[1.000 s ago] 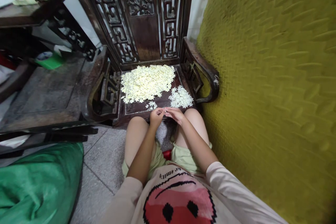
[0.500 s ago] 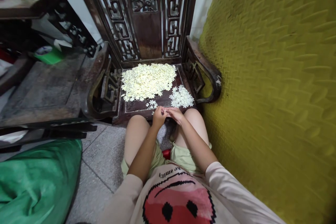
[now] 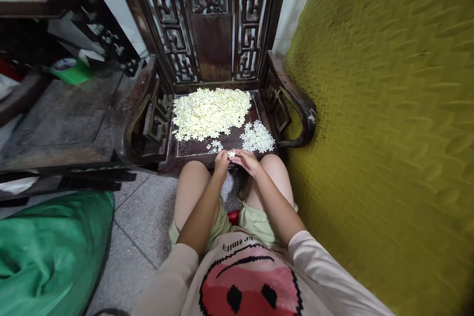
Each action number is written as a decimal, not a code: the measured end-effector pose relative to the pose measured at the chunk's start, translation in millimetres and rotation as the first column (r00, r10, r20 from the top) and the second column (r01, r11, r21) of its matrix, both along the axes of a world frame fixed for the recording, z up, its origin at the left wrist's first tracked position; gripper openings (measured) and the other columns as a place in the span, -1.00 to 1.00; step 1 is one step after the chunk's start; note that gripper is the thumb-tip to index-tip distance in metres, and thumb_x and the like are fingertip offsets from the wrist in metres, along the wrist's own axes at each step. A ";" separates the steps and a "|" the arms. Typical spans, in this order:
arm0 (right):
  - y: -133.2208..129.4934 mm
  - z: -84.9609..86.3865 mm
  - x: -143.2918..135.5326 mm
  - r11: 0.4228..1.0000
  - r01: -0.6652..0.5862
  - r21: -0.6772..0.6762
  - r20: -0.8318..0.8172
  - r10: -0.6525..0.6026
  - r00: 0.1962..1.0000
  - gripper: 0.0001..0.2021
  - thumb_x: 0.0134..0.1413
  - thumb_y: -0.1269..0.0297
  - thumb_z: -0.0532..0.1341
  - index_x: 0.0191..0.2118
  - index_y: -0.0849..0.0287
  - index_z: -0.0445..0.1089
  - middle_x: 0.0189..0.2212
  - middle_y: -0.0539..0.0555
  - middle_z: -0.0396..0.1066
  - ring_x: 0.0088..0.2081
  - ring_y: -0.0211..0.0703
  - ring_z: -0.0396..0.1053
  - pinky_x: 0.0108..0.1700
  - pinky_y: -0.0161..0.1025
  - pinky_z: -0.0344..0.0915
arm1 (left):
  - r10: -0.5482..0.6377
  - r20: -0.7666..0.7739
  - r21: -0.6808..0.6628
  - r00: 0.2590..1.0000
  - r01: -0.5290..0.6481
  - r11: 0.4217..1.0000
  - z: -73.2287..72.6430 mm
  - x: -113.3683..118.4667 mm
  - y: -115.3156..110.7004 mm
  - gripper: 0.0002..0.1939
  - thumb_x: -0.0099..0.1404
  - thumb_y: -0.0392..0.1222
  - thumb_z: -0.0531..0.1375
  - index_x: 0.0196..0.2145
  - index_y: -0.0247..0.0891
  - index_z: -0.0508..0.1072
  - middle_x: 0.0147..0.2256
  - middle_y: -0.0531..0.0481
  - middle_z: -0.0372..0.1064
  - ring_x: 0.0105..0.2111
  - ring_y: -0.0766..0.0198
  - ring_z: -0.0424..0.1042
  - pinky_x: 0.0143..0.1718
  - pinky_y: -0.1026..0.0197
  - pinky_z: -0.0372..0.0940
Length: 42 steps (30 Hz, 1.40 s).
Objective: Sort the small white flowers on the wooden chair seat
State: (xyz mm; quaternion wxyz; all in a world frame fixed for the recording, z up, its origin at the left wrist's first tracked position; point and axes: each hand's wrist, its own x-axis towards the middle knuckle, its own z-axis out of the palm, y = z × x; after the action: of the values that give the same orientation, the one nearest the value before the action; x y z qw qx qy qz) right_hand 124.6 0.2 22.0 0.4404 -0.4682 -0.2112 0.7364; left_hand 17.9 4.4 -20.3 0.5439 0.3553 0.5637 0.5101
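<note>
A small white flower piece (image 3: 231, 154) shows between my two hands, in front of the chair seat's front edge. My left hand (image 3: 221, 162) is closed at its left side, the fingers pinched together. From the right, my right hand (image 3: 247, 160) pinches it with the fingertips. Behind them on the dark wooden seat (image 3: 192, 149) lies a large heap of cream-coloured flower pieces (image 3: 211, 111). A smaller, whiter pile (image 3: 257, 137) sits at the seat's right, and a few loose pieces (image 3: 214, 146) lie just beyond my left hand.
The chair's curved armrests (image 3: 129, 131) flank the seat, with its carved back (image 3: 213, 44) behind. A yellow textured mat (image 3: 377, 108) stands at the right. At the left are another wooden seat (image 3: 70, 118), a green container (image 3: 72, 71) and green cloth (image 3: 55, 252).
A white flower piece now shows between my fingers, where it was mostly hidden before. My left hand has shifted slightly left, and the view has moved a little.
</note>
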 end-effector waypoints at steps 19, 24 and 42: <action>7.3 -17.7 6.6 0.978 0.164 -0.126 0.039 -0.160 0.986 -0.91 -0.06 0.50 0.20 -0.36 0.24 0.38 -0.43 0.04 0.48 -0.40 -0.26 0.47 -0.19 -0.29 0.37 | 0.135 -0.080 -0.078 0.988 -0.141 0.987 -4.0 -3.4 14.0 -0.78 0.07 -0.21 0.20 -0.28 -0.30 0.43 -0.34 -0.10 0.44 -0.32 0.26 0.42 -0.21 0.18 0.29; 4.3 -16.3 9.1 0.998 0.025 -0.055 0.006 -0.024 1.000 -0.89 -0.09 0.47 0.23 -0.34 0.27 0.43 -0.44 0.06 0.50 -0.39 -0.30 0.45 -0.13 -0.30 0.34 | -0.101 -0.250 0.154 0.963 0.143 0.978 17.0 -6.9 -5.9 -0.80 0.02 -0.12 0.25 -0.38 -0.27 0.52 -0.32 -0.09 0.44 -0.36 0.26 0.40 -0.23 0.18 0.29; 0.6 -7.3 15.0 0.992 -0.111 0.063 -0.049 0.115 0.992 -0.79 -0.20 0.45 0.32 -0.31 0.22 0.49 -0.39 0.06 0.51 -0.34 -0.29 0.44 -0.09 -0.27 0.33 | -0.156 -0.017 0.101 0.988 0.157 0.982 32.0 -20.4 -6.2 -0.73 -0.12 -0.12 0.32 -0.42 -0.32 0.54 -0.40 -0.06 0.47 -0.36 0.25 0.41 -0.24 0.15 0.30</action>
State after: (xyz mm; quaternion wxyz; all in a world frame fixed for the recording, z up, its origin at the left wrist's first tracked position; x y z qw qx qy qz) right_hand 139.6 0.8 14.7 0.4173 -0.4226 -0.2478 0.7654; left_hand -2.5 -1.8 11.8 0.5608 0.4281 0.5097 0.4924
